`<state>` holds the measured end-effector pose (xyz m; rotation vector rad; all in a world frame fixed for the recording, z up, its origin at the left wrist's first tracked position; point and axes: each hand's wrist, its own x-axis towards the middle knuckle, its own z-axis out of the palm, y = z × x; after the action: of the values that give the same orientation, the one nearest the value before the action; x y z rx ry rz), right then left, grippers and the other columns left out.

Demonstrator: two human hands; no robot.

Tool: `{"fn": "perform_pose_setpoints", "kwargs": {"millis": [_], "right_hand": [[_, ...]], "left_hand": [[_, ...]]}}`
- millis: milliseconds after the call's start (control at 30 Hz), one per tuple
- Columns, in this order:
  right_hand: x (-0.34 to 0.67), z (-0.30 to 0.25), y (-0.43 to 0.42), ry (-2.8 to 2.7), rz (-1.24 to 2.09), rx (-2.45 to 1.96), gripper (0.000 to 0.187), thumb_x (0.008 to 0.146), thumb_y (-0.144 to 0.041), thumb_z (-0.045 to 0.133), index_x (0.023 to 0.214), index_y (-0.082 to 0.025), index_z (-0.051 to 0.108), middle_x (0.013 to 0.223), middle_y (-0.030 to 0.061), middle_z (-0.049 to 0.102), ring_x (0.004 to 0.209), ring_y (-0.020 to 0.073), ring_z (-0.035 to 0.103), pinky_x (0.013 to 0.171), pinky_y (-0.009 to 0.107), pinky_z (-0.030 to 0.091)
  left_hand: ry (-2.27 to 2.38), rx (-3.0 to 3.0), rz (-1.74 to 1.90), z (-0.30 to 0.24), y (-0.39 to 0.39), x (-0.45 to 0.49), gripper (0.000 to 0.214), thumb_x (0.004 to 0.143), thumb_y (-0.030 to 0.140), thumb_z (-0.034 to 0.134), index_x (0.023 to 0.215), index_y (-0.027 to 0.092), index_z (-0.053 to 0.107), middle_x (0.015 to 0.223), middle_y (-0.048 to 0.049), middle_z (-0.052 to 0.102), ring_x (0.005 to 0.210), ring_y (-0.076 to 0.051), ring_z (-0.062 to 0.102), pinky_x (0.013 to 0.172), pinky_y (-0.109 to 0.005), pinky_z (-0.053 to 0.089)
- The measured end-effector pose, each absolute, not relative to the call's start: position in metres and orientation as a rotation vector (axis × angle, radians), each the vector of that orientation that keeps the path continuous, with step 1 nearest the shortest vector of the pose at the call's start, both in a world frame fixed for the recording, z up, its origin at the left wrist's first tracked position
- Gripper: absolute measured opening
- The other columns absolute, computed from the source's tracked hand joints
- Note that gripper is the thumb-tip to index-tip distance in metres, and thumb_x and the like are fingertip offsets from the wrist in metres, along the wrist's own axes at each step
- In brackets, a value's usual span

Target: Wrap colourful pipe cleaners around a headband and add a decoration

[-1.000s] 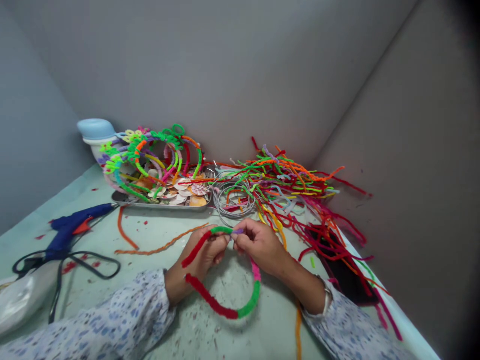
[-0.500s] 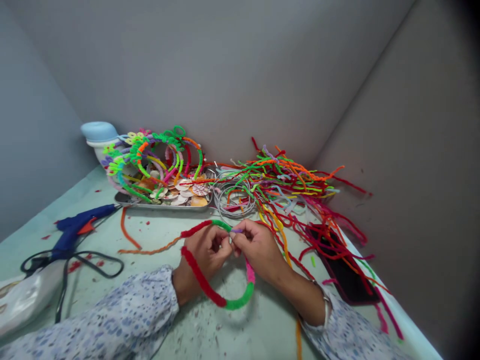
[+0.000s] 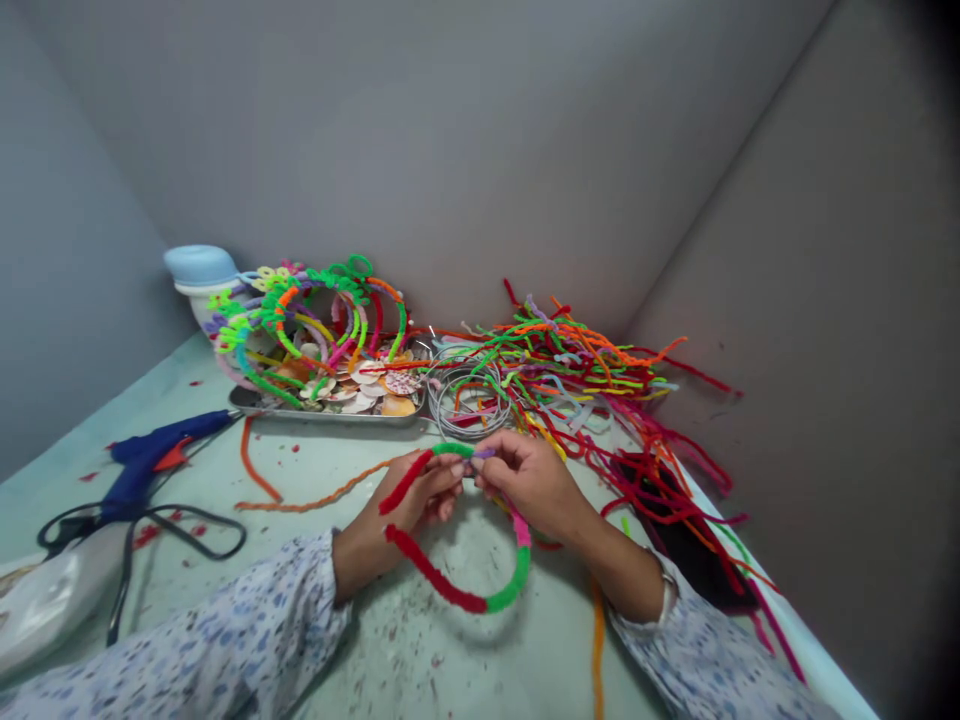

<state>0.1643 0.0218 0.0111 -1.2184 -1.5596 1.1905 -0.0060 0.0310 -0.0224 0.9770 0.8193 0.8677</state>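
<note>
In the middle of the head view is a headband (image 3: 450,593), an open hoop wrapped in fuzzy red, green and pink pipe cleaner, its two red ends pointing left. My left hand (image 3: 412,500) is closed, pinching the upper arm of the hoop by its green section. Opposite it, my right hand (image 3: 534,492) is closed with thumb and fingertips on a short purple pipe-cleaner stretch (image 3: 484,454) beside that green part. The fingertips of both hands nearly meet there and hide part of the hoop.
Behind my hands stand a metal tray (image 3: 337,413) of shells with finished headbands (image 3: 300,300), a wire coil (image 3: 469,430) and a heap of pipe cleaners (image 3: 585,350). A blue glue gun (image 3: 142,465) lies left, a dark phone (image 3: 697,560) right, and a blue-lidded container (image 3: 201,266) at back left.
The headband has shifted a little to the right and tilted, its red ends now farther right. My right hand has moved slightly right; both hands keep hold of the hoop.
</note>
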Motion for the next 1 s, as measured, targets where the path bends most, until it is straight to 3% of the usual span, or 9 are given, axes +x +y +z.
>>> {"fn": "perform_pose_setpoints", "kwargs": {"millis": [300, 500, 800, 900, 1000], "right_hand": [[0.169, 0.011, 0.02, -1.75, 1.152, -1.235, 0.012, 0.079, -0.019, 0.053, 0.083, -0.018, 0.064, 0.062, -0.0038, 0.061, 0.053, 0.0087, 0.051, 0.051, 0.019, 0.038], [0.171, 0.014, 0.02, -1.828, 1.083, -1.263, 0.014, 0.078, -0.016, 0.052, 0.082, -0.018, 0.065, 0.062, -0.0047, 0.061, 0.05, 0.0071, 0.047, 0.052, 0.019, 0.037], [0.173, 0.017, 0.019, -1.91, 1.023, -1.269, 0.015, 0.078, -0.016, 0.052, 0.081, -0.018, 0.067, 0.062, -0.0039, 0.062, 0.05, 0.0074, 0.048, 0.052, 0.019, 0.037], [0.173, 0.019, 0.019, -1.928, 1.02, -1.248, 0.015, 0.078, -0.016, 0.052, 0.081, -0.018, 0.067, 0.061, -0.0042, 0.061, 0.05, 0.0072, 0.048, 0.052, 0.019, 0.036], [0.173, 0.019, 0.019, -1.945, 1.0, -1.258, 0.016, 0.077, -0.016, 0.051, 0.08, -0.018, 0.067, 0.061, -0.0041, 0.061, 0.05, 0.0073, 0.048, 0.051, 0.019, 0.036]], "left_hand": [[0.812, 0.837, 0.678, 0.003, 0.03, -0.008, 0.019, 0.067, 0.026, 0.069, 0.065, 0.014, 0.055, 0.056, 0.0054, 0.045, 0.041, -0.003, 0.037, 0.037, -0.016, 0.017], [0.812, 0.827, 0.6, 0.002, 0.034, -0.012, 0.015, 0.068, 0.024, 0.066, 0.066, 0.013, 0.057, 0.059, 0.0025, 0.052, 0.041, -0.003, 0.04, 0.034, -0.015, 0.016], [0.842, 0.755, 0.605, 0.001, 0.035, -0.013, 0.01, 0.067, 0.019, 0.069, 0.066, 0.014, 0.06, 0.057, 0.0023, 0.054, 0.043, -0.004, 0.042, 0.038, -0.014, 0.028], [0.831, 0.746, 0.6, -0.003, 0.036, -0.015, 0.007, 0.071, 0.018, 0.065, 0.068, 0.014, 0.062, 0.058, 0.0018, 0.055, 0.042, -0.005, 0.042, 0.037, -0.015, 0.028], [0.839, 0.625, 0.602, -0.004, 0.038, -0.018, 0.007, 0.077, 0.019, 0.06, 0.076, 0.014, 0.065, 0.063, -0.0012, 0.061, 0.047, -0.007, 0.05, 0.043, -0.016, 0.038]]}}
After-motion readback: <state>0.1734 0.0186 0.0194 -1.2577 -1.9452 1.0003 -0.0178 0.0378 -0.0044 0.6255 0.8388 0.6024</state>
